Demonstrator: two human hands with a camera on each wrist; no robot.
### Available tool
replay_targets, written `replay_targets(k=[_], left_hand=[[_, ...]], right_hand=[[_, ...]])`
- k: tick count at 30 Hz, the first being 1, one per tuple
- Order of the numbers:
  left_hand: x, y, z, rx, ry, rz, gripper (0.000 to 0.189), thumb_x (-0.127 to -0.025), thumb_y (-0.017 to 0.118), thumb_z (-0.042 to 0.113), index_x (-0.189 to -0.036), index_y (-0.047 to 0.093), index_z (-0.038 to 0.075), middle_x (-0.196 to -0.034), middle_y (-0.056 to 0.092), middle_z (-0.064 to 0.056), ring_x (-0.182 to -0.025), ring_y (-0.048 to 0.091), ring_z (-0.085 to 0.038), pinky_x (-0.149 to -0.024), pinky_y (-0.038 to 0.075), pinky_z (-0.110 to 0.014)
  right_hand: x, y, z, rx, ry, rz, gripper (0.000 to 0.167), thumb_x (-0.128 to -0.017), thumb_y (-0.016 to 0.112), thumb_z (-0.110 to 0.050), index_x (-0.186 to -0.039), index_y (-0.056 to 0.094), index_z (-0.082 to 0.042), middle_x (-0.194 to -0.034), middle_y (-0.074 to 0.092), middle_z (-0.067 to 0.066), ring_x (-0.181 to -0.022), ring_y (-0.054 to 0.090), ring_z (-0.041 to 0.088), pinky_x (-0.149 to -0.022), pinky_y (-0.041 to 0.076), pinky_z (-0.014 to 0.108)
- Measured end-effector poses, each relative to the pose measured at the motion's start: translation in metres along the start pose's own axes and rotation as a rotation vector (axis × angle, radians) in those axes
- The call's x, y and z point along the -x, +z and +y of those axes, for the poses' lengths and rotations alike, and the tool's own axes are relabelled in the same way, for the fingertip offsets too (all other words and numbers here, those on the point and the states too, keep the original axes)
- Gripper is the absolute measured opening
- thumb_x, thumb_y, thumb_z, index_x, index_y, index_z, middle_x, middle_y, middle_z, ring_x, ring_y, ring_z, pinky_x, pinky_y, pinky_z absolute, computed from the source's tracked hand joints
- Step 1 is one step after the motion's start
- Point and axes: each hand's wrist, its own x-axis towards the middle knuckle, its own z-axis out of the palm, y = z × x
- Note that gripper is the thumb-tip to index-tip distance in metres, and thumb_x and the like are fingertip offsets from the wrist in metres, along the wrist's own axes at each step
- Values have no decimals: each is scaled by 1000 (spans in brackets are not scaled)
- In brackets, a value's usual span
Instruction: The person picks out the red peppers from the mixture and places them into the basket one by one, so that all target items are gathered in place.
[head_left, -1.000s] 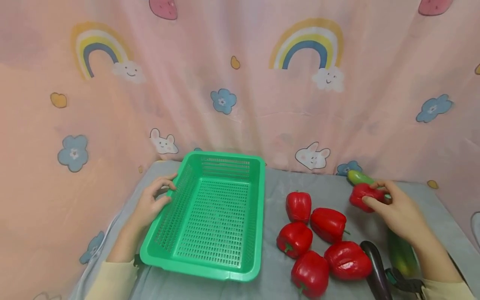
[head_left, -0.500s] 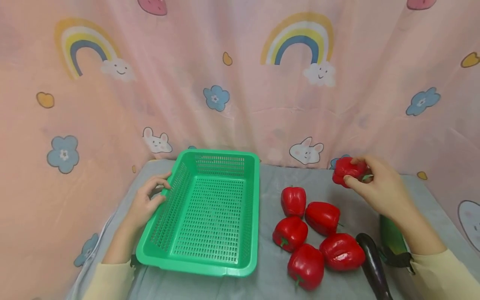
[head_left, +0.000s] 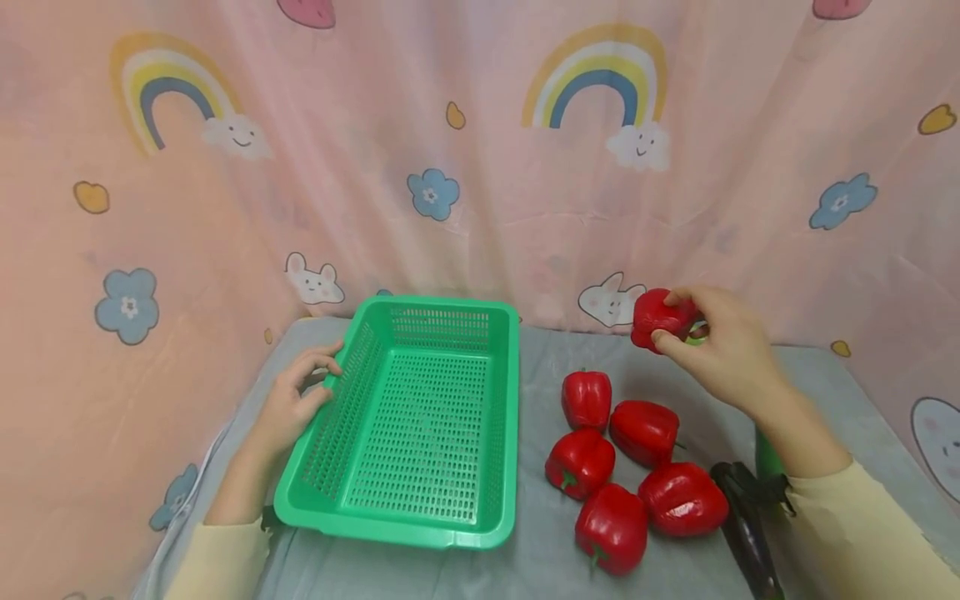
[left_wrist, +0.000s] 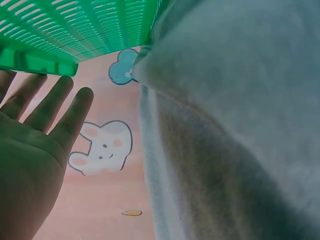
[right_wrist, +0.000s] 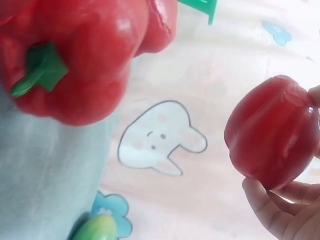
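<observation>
My right hand (head_left: pixel 723 350) pinches a red bell pepper (head_left: pixel 652 321) between thumb and fingers, raised above the far side of the table. In the right wrist view, this bell pepper (right_wrist: pixel 272 132) shows its ribbed side, with fingers at its right and lower edges. At the left side of a green plastic basket (head_left: pixel 512 408), my left hand (head_left: pixel 288 408) touches the rim with its fingertips. The left wrist view shows its fingers (left_wrist: pixel 75 117) spread and fairly straight beneath the basket's edge. Several other red bell peppers (head_left: pixel 643 433) lie between the basket and my right arm.
A dark purple eggplant (head_left: pixel 750 537) lies beside the peppers. Partly hidden under my right forearm is a green vegetable (head_left: pixel 768 458), and the tip of another green vegetable (right_wrist: pixel 100 230) shows in the right wrist view. A pink patterned curtain (head_left: pixel 480 167) hangs behind the grey-covered table (head_left: pixel 543 550).
My right hand has lifted the red bell pepper off the far right of the table and carried it up and leftward. My left hand stays at the basket's rim. The head view has shifted slightly.
</observation>
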Motion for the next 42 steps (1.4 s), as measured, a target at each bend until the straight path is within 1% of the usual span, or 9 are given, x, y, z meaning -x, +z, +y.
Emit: replay_targets(k=[3, 6, 11, 16, 18, 25, 36, 39, 42], left_hand=[[1, -1, -2, -5, -10, -5, 27, -90, 56, -16, -108, 66, 1, -158, 57, -19, -144, 52, -14, -113, 46, -31], [3, -2, -3, -6, -12, -6, 27, -90, 55, -15, -109, 65, 1, -159, 56, -20, -144, 51, -14, -112, 46, -29], [6, -2, -4, -10, -18, -3, 27, -90, 55, -15, -109, 65, 1, -159, 56, -21, -145, 51, -25, -112, 46, -29], [8, -2, -6, -18, -12, -7, 27, -91, 56, -15, -110, 66, 2, -158, 56, -20, -144, 52, -16, -111, 46, -27], [8, -1, -7, -17, -11, -7, 28, -91, 56, -16, -110, 66, 2, -158, 57, -20, -144, 52, -17, -111, 46, -27], [5, -2, -7, -18, -15, -4, 27, -91, 55, -15, -110, 65, 2, -159, 56, -19, -146, 49, -41, -113, 45, -29], [-1, 0, 2, -3, -16, -10, 25, -92, 54, -16, -108, 65, 0, -159, 54, -24, -146, 49, -46, -110, 45, -23], [-1, 0, 2, -4, -23, -14, 25, -92, 55, -15, -108, 65, 1, -159, 54, -23, -146, 49, -46, -110, 46, -28], [0, 0, 1, -9, -24, -19, 24, -93, 55, -14, -109, 65, 1, -160, 55, -21, -147, 48, -45, -111, 47, -40]], right_hand=[[-5, 3, -6, 4, -25, -11, 63, -82, 90, -18, -136, 61, -1, -127, 64, 23, -106, 60, 41, -76, 60, 52], [-11, 7, -14, 6, -63, -16, 60, -81, 91, -19, -132, 64, -2, -123, 66, 20, -103, 62, 38, -78, 60, 59], [-20, 15, -24, 5, -114, -3, 53, -80, 90, -18, -126, 66, -5, -119, 68, 14, -98, 64, 31, -78, 59, 54], [-28, 21, -33, 11, -149, 8, 52, -78, 90, -20, -124, 67, -7, -117, 69, 13, -95, 64, 30, -75, 58, 51], [-30, 22, -39, -1, -153, 2, 50, -79, 89, -20, -123, 68, -8, -116, 70, 11, -94, 64, 28, -76, 58, 50], [-46, 25, -59, -26, -151, -28, 45, -85, 82, -22, -125, 67, -11, -116, 68, 7, -95, 64, 26, -78, 57, 49], [-67, 42, -82, -62, -209, -50, 40, -84, 79, -24, -121, 67, -12, -114, 66, 6, -95, 62, 24, -79, 57, 45], [-72, 46, -90, -70, -206, -74, 43, -85, 79, -26, -124, 66, -12, -118, 66, 8, -99, 63, 25, -81, 59, 47], [-76, 49, -99, -83, -216, -88, 45, -85, 80, -27, -126, 66, -12, -123, 66, 9, -102, 64, 27, -81, 61, 49]])
